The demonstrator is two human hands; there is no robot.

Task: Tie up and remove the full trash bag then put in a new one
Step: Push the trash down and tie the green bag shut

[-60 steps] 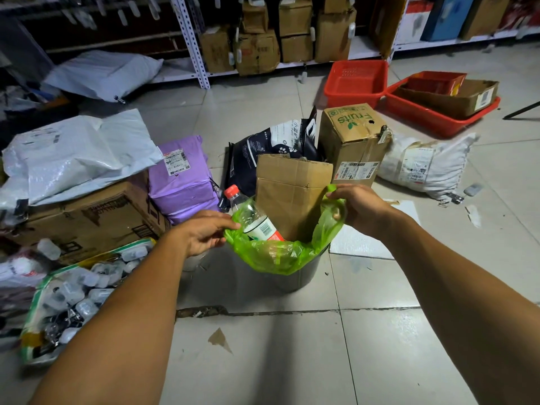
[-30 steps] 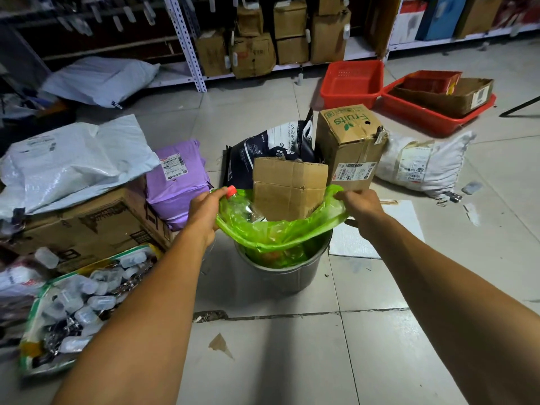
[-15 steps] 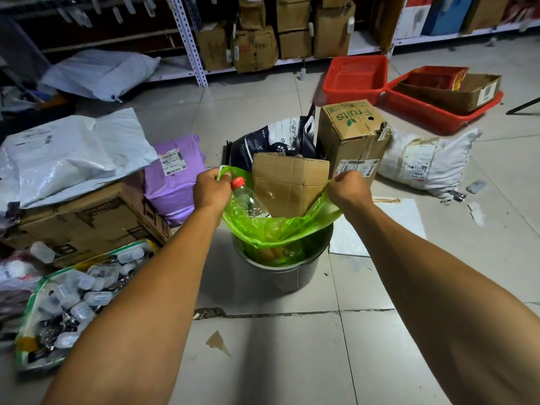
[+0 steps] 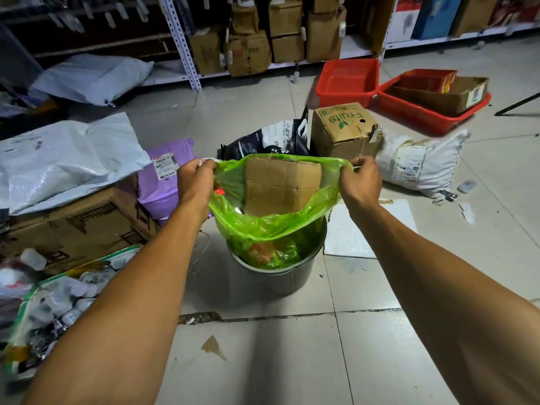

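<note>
A translucent green trash bag [image 4: 263,226] is stretched wide above a round metal bin [image 4: 280,276] on the tiled floor. My left hand [image 4: 194,178] grips the bag's left rim and my right hand [image 4: 359,178] grips the right rim, both raised well above the bin. Inside the bag stands a folded piece of brown cardboard [image 4: 282,185]. The red cap of a plastic bottle [image 4: 219,191] shows through the bag beside my left hand. The bag's lower part still hangs inside the bin.
Behind the bin stand a dark printed pouch [image 4: 268,138] and a "Fruits" carton [image 4: 344,133]. A purple parcel [image 4: 163,176] and a brown box [image 4: 76,226] lie left. A white sack [image 4: 418,165], red baskets [image 4: 347,81] and shelving are beyond. A white sheet [image 4: 350,238] lies right.
Both hands took hold of the bag's rim at the bin's edge and pulled it upward and apart. The rim now rises over the cardboard's top, and the bottle is mostly covered.
</note>
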